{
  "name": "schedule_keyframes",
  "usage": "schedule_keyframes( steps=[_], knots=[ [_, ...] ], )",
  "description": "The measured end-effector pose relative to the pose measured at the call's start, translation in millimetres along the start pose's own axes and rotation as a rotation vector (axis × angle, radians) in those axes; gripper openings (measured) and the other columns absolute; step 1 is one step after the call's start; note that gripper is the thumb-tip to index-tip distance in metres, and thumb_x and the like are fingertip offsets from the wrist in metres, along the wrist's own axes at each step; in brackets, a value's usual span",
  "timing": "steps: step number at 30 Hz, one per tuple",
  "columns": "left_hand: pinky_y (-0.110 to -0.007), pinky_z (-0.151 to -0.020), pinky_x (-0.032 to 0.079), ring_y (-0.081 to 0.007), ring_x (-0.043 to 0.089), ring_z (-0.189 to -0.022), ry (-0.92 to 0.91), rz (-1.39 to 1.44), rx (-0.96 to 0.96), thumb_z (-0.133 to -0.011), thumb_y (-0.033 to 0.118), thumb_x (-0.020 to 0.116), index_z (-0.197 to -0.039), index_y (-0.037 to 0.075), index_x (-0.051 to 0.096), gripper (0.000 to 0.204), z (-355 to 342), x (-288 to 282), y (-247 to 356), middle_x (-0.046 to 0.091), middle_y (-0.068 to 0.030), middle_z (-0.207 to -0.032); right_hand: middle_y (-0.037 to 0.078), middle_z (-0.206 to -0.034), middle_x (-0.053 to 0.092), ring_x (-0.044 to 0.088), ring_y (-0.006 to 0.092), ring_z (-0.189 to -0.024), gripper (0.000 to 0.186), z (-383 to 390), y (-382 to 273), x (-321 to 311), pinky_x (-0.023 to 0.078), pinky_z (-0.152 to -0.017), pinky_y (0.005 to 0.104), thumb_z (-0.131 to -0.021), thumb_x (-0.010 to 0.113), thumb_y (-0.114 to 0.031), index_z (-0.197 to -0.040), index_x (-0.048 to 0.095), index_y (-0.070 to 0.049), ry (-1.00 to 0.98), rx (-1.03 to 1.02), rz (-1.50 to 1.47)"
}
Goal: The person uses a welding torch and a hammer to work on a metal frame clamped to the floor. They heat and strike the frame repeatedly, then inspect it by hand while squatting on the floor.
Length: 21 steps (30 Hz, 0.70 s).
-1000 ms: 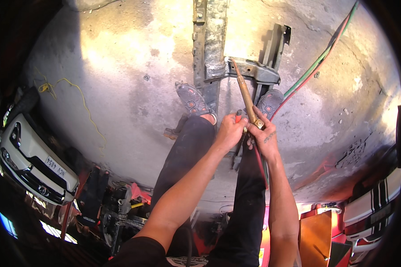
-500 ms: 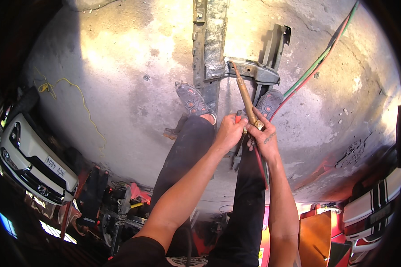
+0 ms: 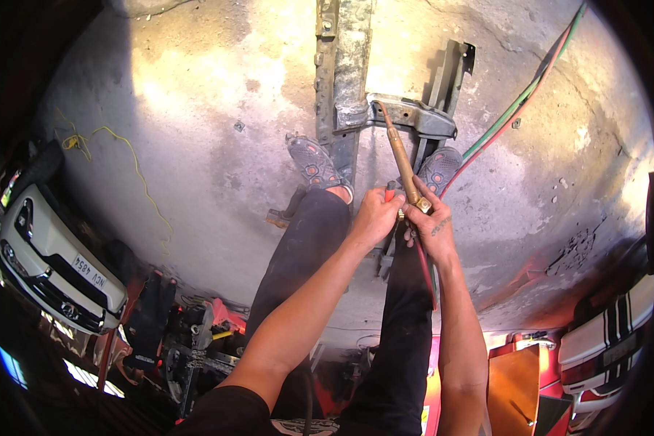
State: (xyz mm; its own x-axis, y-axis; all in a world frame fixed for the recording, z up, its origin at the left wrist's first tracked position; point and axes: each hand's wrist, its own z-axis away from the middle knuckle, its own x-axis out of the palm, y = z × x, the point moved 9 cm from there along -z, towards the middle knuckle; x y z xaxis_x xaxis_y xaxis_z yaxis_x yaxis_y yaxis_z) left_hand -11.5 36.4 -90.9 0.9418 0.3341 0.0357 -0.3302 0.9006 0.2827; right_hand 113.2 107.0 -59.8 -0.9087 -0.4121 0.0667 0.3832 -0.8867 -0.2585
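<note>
The brass torch (image 3: 400,155) lies just above the hands, right of centre, slanting up-left, tip over the metal bracket (image 3: 423,118). The nearer right hand (image 3: 436,224) clasps its lower end; the left hand (image 3: 374,216), alongside, pinches a small red object (image 3: 390,195). A beam (image 3: 352,65) edges the bracket's left; floor (image 3: 196,145) spreads beyond.

Floor (image 3: 203,174): strong warm light across the top, nearly white in patches; dimmer, mauve-grey below; straight-edged shadow at upper left
Torch (image 3: 400,154): fairly sharp, softly lit
White car (image 3: 58,254): bent by fisheye distortion
Clutter (image 3: 196,356): dark, details murky
</note>
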Motion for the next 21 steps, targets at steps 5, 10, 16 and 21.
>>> schedule_keyframes(
  steps=[5,10,16,21],
  knots=[
    [-0.034,-0.071,0.052,-0.0166,0.067,-0.078,-0.008,-0.02,-0.017,-0.101,0.023,0.068,-0.095,-0.006,0.071,0.03,3.0,0.3,4.1,0.072,-0.0099,-0.084,0.005,-0.075,0.067,0.058,0.0121,-0.05,0.07,1.0,0.8,-1.5,0.048,-0.044,0.0291,-0.094,0.07,-0.01,-0.158,0.046,0.001,0.011,0.008,0.003],
    [-0.034,-0.072,0.052,-0.0163,0.067,-0.078,-0.017,-0.029,-0.007,-0.101,0.024,0.068,-0.096,-0.005,0.072,0.03,2.2,-0.1,2.0,0.072,-0.0096,-0.084,0.005,-0.075,0.066,0.058,0.0121,-0.051,0.069,2.1,0.5,-0.4,0.048,-0.045,0.0292,-0.095,0.071,-0.012,-0.158,0.047,0.0,0.011,0.01,-0.025],
    [-0.035,-0.073,0.053,-0.0168,0.068,-0.079,-0.011,-0.047,-0.037,-0.101,0.025,0.067,-0.097,-0.004,0.072,0.03,3.5,0.2,2.6,0.073,-0.0099,-0.086,0.003,-0.07,0.059,0.057,0.0123,-0.05,0.065,2.5,1.6,-1.6,0.047,-0.044,0.0297,-0.099,0.067,-0.019,-0.158,0.047,0.0,0.02,0.031,-0.06],
    [-0.035,-0.074,0.054,-0.0173,0.069,-0.081,-0.019,-0.033,-0.039,-0.101,0.025,0.067,-0.098,-0.004,0.072,0.03,1.9,0.8,-0.8,0.073,-0.0106,-0.087,0.002,-0.068,0.058,0.056,0.0123,-0.05,0.062,1.1,4.4,-1.7,0.047,-0.044,0.03,-0.101,0.065,-0.019,-0.158,0.048,0.0,0.023,0.024,-0.055]
  ],
)
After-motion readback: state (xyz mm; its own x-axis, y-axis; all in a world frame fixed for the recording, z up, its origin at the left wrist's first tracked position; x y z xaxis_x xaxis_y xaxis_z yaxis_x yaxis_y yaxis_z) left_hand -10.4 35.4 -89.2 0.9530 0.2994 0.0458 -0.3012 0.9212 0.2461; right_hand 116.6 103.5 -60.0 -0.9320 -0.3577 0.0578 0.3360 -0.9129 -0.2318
